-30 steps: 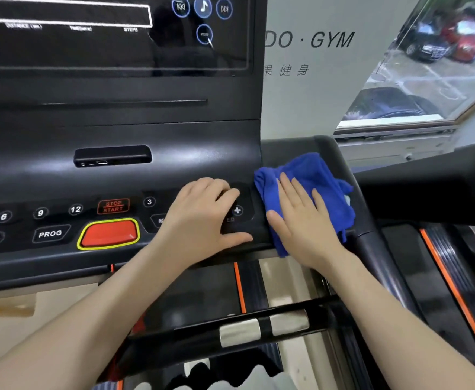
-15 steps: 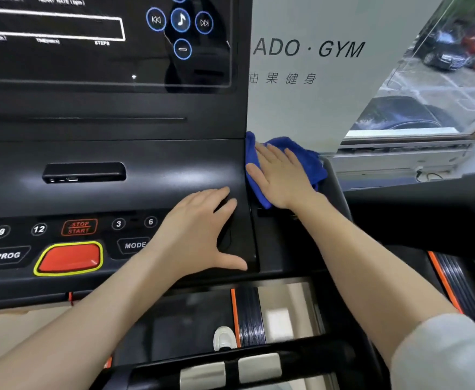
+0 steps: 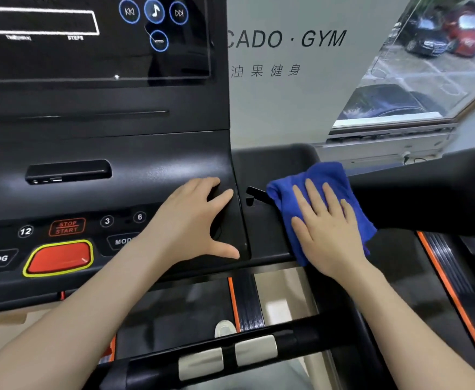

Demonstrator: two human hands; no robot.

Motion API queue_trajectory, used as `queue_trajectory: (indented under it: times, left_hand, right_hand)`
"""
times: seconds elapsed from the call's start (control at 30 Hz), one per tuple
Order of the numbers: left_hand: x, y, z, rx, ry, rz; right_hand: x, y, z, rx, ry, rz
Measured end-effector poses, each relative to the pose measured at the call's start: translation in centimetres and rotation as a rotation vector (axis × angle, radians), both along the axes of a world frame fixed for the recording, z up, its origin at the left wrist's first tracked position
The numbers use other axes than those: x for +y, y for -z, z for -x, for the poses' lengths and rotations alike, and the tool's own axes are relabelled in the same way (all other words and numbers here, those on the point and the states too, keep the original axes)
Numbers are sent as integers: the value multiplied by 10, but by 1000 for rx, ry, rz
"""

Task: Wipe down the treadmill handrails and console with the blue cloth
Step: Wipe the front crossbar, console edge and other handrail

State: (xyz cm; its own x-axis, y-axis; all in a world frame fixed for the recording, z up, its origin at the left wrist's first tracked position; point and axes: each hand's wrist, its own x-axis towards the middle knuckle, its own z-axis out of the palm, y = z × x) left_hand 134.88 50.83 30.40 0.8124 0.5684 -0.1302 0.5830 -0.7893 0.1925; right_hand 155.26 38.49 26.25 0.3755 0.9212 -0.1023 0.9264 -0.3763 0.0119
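Blue cloth [image 3: 319, 204] slid back down | right hand [image 3: 325, 229] flat atop | left hand [image 3: 191, 220] flat, empty

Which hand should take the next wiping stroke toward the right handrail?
Right. The right hand already presses flat on the blue cloth, which lies on the console's right wing nearest that rail. The left hand rests bare on the console panel, away from the cloth.

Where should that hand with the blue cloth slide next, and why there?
Probably leftward. The right hand presses the blue cloth flat on the ledge right of the console, and the bare strip between cloth and panel looks not yet covered. The left hand rests on the panel, bracing.
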Motion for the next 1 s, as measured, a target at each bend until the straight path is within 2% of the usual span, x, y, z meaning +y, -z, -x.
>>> queue_trajectory:
  times: [0.07,0.37,0.47,0.6,0.73,0.83,0.9,1.0]
  left_hand:
    - [0,3,2,-47,12,6]
    - [-3,7,1,-29,-12,7]
    - [-13,9,0,-14,-26,-2]
    - [-18,12,-4,-30,-39,-1]
    - [-22,16,0,-65,49,21]
    - [-28,24,3,-100,99,-101]
    - [-33,28,2,-92,58,-153]
    - [-40,29,-7,-120,19,-211]
  right_hand:
    - [-9,-2,15,-14,-11,-4]
    - [34,0,35,36,-101,30]
    - [23,1,43,-11,-125,9]
    - [-18,4,53,-44,-41,-40]
    - [-40,6,47,-67,91,-72]
    - [-21,0,13,36,136,-33]
    - [-4,-2,-9,64,91,-103]
    - [21,-3,-38,335,61,-207]
